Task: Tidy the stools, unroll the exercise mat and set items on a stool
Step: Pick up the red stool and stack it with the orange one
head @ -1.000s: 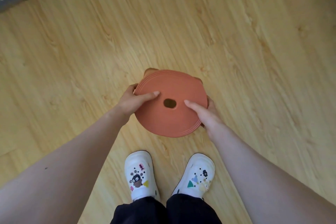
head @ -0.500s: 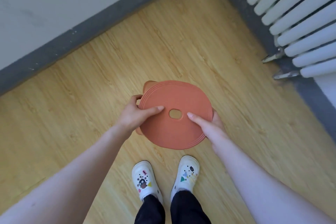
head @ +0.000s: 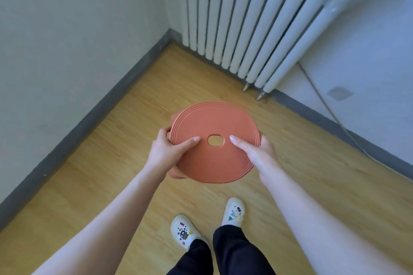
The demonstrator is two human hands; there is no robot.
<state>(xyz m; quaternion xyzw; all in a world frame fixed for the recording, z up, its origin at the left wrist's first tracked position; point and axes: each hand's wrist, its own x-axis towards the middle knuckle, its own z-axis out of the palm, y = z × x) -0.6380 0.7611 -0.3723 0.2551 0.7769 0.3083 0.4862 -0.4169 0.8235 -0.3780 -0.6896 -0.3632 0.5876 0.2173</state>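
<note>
Floor (head: 116, 163) corner: orange stool (head: 214, 163) gripped between left hand (head: 166, 152), right hand (head: 259, 156).

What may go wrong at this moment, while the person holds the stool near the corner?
1. The left hand and right hand hold the stool only by the seat rim; it might slip and fall toward the shoes.
2. The radiator stands close ahead; the stool could knock it.
3. A cable runs along the right wall; a foot could catch on it.
</note>
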